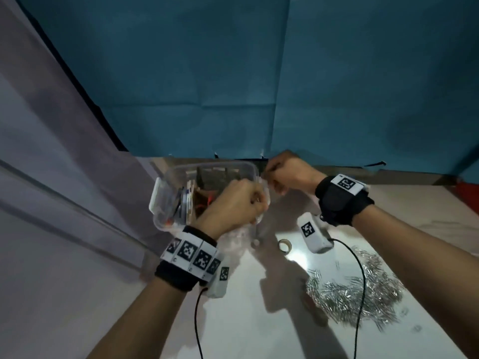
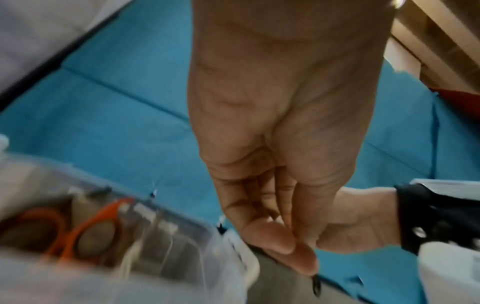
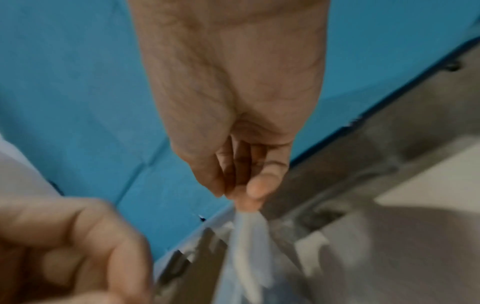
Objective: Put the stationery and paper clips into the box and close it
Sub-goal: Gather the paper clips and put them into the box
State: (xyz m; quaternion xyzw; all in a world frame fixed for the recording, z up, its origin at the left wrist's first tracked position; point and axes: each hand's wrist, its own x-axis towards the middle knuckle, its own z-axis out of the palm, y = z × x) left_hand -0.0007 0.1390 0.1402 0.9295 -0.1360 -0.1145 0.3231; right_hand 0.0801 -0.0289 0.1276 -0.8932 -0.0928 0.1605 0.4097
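Note:
A clear plastic box (image 1: 207,167) stands open at the table's far edge, with orange-handled scissors (image 2: 98,218) and other stationery inside. My left hand (image 1: 259,203) hovers over the box's right rim, fingers curled and pinched together (image 2: 293,242) on a clear plastic bag (image 1: 243,234) that hangs below it. Just right of the box, my right hand (image 1: 272,177) pinches a limp strip of the same translucent plastic (image 3: 249,246) between thumb and fingers (image 3: 246,195). A heap of silver paper clips (image 1: 357,291) lies on the table at the near right.
A small tape roll (image 1: 285,246) lies on the white table between the box and the clips. A blue cloth (image 1: 259,73) hangs behind the table. A grey wall (image 1: 51,177) runs along the left. Black cables trail from both wrist cameras across the table.

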